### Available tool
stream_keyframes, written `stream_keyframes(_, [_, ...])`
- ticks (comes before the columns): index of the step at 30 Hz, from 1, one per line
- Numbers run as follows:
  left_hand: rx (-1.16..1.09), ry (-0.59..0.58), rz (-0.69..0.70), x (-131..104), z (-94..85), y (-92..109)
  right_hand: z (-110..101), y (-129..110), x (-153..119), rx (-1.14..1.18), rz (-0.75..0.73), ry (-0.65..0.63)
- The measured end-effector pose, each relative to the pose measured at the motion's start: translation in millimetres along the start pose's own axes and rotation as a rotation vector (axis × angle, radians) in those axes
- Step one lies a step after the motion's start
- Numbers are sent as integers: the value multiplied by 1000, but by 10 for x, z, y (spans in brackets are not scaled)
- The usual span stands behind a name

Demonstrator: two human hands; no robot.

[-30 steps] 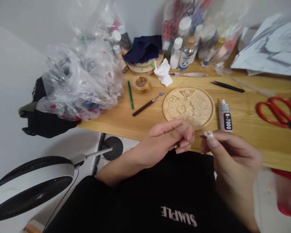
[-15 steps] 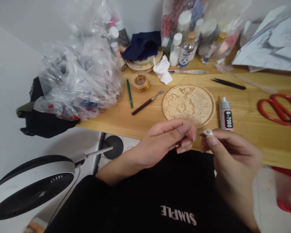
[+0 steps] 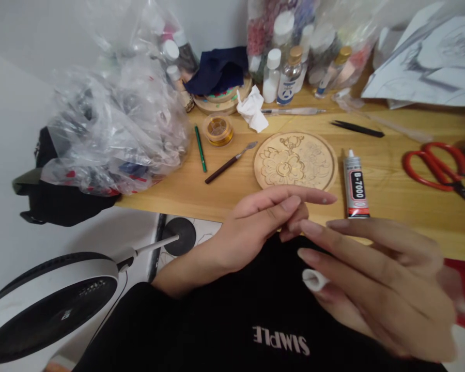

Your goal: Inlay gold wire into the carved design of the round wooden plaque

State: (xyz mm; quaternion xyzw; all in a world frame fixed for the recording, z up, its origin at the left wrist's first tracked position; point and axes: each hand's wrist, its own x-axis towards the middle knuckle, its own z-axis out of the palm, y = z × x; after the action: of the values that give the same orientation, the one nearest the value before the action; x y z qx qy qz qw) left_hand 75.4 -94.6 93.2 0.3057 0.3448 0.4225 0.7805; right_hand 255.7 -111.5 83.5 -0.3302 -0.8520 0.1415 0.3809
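My left hand is over the table's front edge, index finger stretched out and the other fingers curled in beside the thumb. A tiny pale speck shows on that index fingertip, and I see nothing else in the hand. My right hand holds a small rolled piece of white tissue or paper low between its thumb and fingers; its upper fingers reach toward the left hand. Beyond the hands lies a round wooden board with a flower outline, partly traced in gold wire. A B-7000 glue tube lies to its right.
Left of the board are a craft knife, a green stick and a gold wire spool. Black tweezers and red-handled scissors lie right. Bottles, crumpled tissue and plastic bags stand behind.
The left index finger has straightened out to the right. My right hand has swung lower and turned, its fingers spreading, carrying the white roll down with it. The view has shifted slightly.
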Motion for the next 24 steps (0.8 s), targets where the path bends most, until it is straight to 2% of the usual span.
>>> stream_keyframes(3, [-32,2,0,-5,4,-6,80,20,61,-35,-70,16])
stream_keyframes(6, [-43,17,-15,-11,10,-6,125,48,64,-39,-77,50])
stream_keyframes(13, [7,82,-29,-22,4,-1,110,53,48,-64,-37,61])
stream_keyframes(21, [-39,68,-31,-23,42,25,74,54,47,-59,-69,34])
stream_keyframes(24, [-19,49,-15,-19,13,11,96,39,11,-46,-18,49])
